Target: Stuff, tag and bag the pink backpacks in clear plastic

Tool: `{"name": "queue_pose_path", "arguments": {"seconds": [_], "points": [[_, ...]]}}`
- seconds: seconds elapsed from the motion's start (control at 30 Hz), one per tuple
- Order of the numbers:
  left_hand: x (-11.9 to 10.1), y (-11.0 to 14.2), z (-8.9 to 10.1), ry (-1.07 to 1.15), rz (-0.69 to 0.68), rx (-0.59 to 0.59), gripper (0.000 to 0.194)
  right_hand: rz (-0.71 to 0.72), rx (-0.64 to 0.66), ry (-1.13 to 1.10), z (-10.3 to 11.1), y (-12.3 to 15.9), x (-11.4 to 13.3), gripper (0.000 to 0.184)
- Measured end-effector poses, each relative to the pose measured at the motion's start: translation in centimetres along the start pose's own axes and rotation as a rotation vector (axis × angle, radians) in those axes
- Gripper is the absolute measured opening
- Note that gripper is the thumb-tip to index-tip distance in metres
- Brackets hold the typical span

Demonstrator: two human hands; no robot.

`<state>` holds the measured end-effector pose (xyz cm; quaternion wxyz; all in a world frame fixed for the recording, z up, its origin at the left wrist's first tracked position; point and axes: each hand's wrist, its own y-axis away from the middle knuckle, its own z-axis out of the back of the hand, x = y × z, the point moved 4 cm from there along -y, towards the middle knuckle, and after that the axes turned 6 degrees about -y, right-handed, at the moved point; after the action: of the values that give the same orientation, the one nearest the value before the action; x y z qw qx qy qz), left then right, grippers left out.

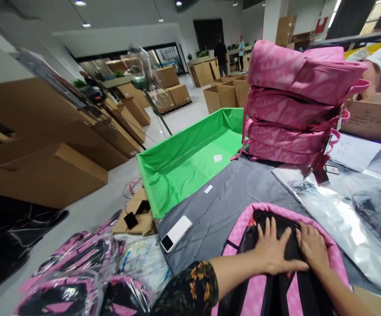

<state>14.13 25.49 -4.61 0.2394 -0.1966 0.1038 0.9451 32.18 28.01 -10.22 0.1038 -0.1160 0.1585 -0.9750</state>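
Pressed flat on a pink-and-black backpack (277, 292): left hand (272, 250) and right hand (313, 248), fingers (267, 230) spread wide, gripping nothing. Cut off at frame bottom: backpack's lower end.

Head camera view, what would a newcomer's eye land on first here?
The tall stack of pink backpacks catches the eye first, at the upper right on a grey sheet, with a bright green fabric-lined tray just left of it. At the bottom centre, the left hand and right hand lie spread flat on a pink-and-black backpack.
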Motion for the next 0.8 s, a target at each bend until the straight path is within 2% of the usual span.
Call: {"name": "queue_pose_path", "arguments": {"seconds": [0.07,0.13,0.23,0.33,0.37,0.43,0.47,0.53,0.57,0.67,0.8], "points": [[-0.7,0.8,-1.5,0.028,-0.039,0.053,0.11,0.009,-0.038,0.018,0.1,0.0,-0.3,0.044],[-0.7,0.6,-2.4,0.016,-0.082,0.016,0.107,0.045,-0.035,0.016,0.8,-0.6,-0.7,0.042],[-0.1,-0.4,-3.0,0.003,-0.095,-0.072,0.104,0.184,0.114,-0.001,2.6,-3.1,0.4,0.031],[0.2,-1.1,-3.5,-0.011,-0.09,-0.111,0.106,0.325,0.319,-0.035,3.8,-7.8,4.5,0.025],[0.2,-1.1,-3.6,-0.016,-0.093,-0.126,0.107,0.354,0.433,-0.053,3.4,-9.5,6.3,0.026],[0.1,-1.1,-3.8,-0.03,-0.099,-0.16,0.11,0.391,0.565,-0.064,2.2,-12.8,9.6,0.034],[0.0,-1.0,-3.9,-0.039,-0.103,-0.179,0.112,0.391,0.625,-0.055,1.2,-14.2,10.8,0.033],[0.0,-0.8,-3.7,-0.05,-0.103,-0.212,0.113,0.373,0.729,-0.026,-1.2,-16.6,12.1,0.017],[0.0,-0.6,-3.5,-0.051,-0.103,-0.222,0.112,0.359,0.793,-0.012,-2.3,-17.4,12.2,0.007],[0.2,-0.1,-2.9,-0.031,-0.112,-0.232,0.107,0.334,0.969,-0.001,-5.1,-19.0,11.4,0.02],[0.8,0.0,-3.4,0.05,-0.117,-0.285,0.096,0.313,1.083,-0.014,-5.8,-19.6,10.6,0.025]]}}
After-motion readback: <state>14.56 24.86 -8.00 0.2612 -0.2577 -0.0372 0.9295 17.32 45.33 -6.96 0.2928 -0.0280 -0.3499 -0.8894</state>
